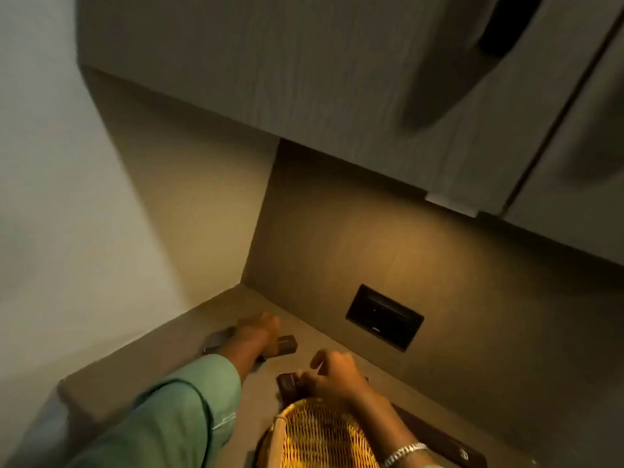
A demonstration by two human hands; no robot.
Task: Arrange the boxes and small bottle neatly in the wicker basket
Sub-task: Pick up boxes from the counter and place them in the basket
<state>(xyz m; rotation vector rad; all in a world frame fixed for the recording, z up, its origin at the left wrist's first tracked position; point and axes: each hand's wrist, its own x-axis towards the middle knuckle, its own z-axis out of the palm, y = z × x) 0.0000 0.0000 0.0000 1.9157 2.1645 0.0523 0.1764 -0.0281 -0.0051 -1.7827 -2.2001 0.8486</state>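
A yellow wicker basket (pixel 317 434) sits at the bottom middle of the view on a beige counter. My left hand (pixel 258 332) lies over a long dark brown box (pixel 287 344) toward the back corner, fingers wrapped on it. Beyond the basket's far rim my right hand (pixel 332 373) is closed on a small dark brown box (pixel 287 386). Another dark box (pixel 449 440) lies to the right of the basket, partly hidden by my right forearm. The frame is blurred, and I see no small bottle.
The counter (pixel 189 336) fits into a corner between a pale wall on the left and a lit back panel. A dark wall socket plate (pixel 385 317) sits low on the back panel. Grey cabinets (pixel 304 69) hang overhead.
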